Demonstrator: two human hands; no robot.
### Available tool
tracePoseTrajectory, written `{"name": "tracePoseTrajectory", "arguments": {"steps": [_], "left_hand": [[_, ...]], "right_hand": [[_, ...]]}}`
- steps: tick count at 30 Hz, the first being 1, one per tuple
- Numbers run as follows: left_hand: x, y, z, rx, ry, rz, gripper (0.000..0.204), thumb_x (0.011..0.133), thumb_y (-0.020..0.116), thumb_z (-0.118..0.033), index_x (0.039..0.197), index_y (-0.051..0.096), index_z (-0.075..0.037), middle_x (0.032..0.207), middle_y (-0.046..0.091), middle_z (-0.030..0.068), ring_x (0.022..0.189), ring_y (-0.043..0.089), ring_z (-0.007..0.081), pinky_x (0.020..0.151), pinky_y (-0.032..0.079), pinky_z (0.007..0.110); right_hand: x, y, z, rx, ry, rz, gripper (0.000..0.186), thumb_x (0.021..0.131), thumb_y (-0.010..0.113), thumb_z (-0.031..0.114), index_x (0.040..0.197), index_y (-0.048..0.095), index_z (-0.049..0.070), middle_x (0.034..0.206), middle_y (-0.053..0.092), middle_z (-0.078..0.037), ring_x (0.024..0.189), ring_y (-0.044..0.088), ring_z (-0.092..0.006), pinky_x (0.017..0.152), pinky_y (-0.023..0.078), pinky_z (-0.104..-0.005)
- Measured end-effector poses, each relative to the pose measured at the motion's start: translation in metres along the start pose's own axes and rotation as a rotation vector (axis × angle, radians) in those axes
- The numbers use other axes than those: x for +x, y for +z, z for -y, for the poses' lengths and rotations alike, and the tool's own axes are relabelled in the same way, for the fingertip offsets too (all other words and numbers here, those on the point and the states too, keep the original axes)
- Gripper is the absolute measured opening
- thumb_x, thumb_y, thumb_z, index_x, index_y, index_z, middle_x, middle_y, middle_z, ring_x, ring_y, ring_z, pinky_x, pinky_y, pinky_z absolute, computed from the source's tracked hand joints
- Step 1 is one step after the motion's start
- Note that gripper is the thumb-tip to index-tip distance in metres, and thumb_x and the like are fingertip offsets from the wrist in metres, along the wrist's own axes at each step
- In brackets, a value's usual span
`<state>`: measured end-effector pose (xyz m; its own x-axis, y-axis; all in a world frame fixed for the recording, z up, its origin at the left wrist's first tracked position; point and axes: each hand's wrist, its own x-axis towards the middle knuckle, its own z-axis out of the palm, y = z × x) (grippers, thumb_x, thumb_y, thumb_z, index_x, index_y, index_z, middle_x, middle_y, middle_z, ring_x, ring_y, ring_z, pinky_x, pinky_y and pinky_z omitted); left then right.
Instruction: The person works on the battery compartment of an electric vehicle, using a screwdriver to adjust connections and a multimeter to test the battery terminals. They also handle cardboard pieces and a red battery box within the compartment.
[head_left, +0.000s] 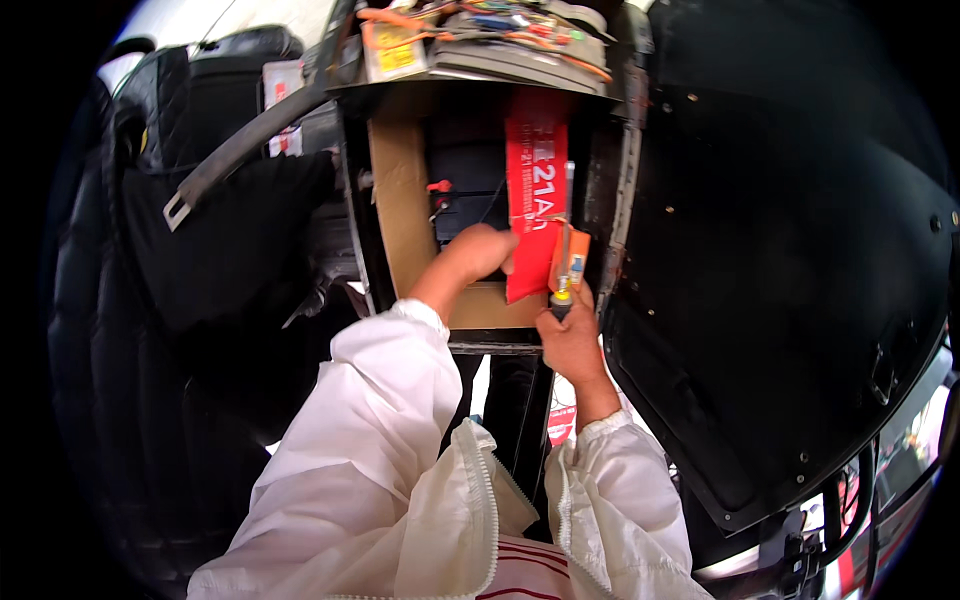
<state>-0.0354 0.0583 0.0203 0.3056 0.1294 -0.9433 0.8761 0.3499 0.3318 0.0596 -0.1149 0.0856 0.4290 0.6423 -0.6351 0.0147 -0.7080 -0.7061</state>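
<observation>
A red cardboard sheet (533, 180) with white print stands along the right side of an open black metal compartment. My left hand (478, 252) is closed at the sheet's left edge, its fingertips partly hidden. My right hand (573, 340), lower right, is closed round a screwdriver (561, 303) with a dark handle and a yellow collar. Its thin shaft points up past an orange piece (577, 255) beside the red sheet. Behind my left hand sit black batteries (470, 212) with a red terminal. Brown cardboard (400, 190) lines the compartment's left wall.
Tangled coloured wires and tools (500, 25) lie on top above the opening. A large black panel (780, 230) stands open at the right. On the left are a grey strap with a metal buckle (177, 211) and black padded fabric (220, 260).
</observation>
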Motion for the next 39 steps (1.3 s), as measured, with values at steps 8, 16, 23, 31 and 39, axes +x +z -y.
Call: {"name": "tracePoseTrajectory", "arguments": {"steps": [8,16,23,31,39], "left_hand": [[-0.005,0.051,0.063,0.347,0.183,-0.021,0.041,0.089,0.058,-0.045,0.098,0.073,-0.009,0.098,0.069,0.0199,0.096,0.066,0.0376,0.084,0.051,0.045],[0.001,0.048,0.070,-0.142,0.002,0.145,0.067,0.090,0.052,-0.068,0.086,0.074,-0.005,0.066,0.062,0.0043,0.057,0.052,0.0148,0.056,0.043,0.030],[-0.013,0.039,0.056,-0.286,0.045,0.582,0.042,0.080,0.074,-0.042,0.093,0.073,-0.002,0.078,0.063,0.0033,0.064,0.047,0.0094,0.055,0.033,0.024],[-0.021,0.063,0.065,0.103,0.231,0.235,0.030,0.079,0.073,-0.013,0.108,0.069,-0.009,0.104,0.071,0.0099,0.097,0.068,0.0201,0.085,0.052,0.032],[-0.018,0.067,0.054,0.421,0.279,-0.055,0.027,0.080,0.066,-0.031,0.101,0.072,-0.016,0.104,0.070,0.0133,0.102,0.066,0.0323,0.086,0.052,0.043]], "right_hand": [[0.002,-0.010,0.007,-0.179,-0.161,0.048,0.061,0.087,0.055,0.004,0.146,0.040,0.001,0.135,0.052,-0.014,0.107,0.056,-0.0168,0.095,0.043,-0.0267],[0.016,-0.015,0.032,0.006,0.107,0.213,0.053,0.091,0.055,0.006,0.142,0.045,-0.003,0.094,0.059,0.002,0.082,0.050,-0.0051,0.076,0.044,-0.0210],[0.007,-0.008,-0.003,0.130,0.195,0.127,0.052,0.091,0.056,0.005,0.140,0.043,-0.008,0.107,0.064,-0.007,0.087,0.059,-0.0107,0.079,0.049,-0.0241],[0.001,-0.009,0.047,-0.475,-0.216,-0.054,0.031,0.079,0.062,0.004,0.109,0.066,0.000,0.091,0.068,-0.017,0.084,0.069,-0.0249,0.078,0.052,-0.0337],[0.015,0.011,0.039,-0.461,-0.139,0.226,0.052,0.078,0.059,0.004,0.129,0.055,-0.004,0.121,0.061,-0.028,0.115,0.058,-0.0418,0.100,0.046,-0.0394]]}}
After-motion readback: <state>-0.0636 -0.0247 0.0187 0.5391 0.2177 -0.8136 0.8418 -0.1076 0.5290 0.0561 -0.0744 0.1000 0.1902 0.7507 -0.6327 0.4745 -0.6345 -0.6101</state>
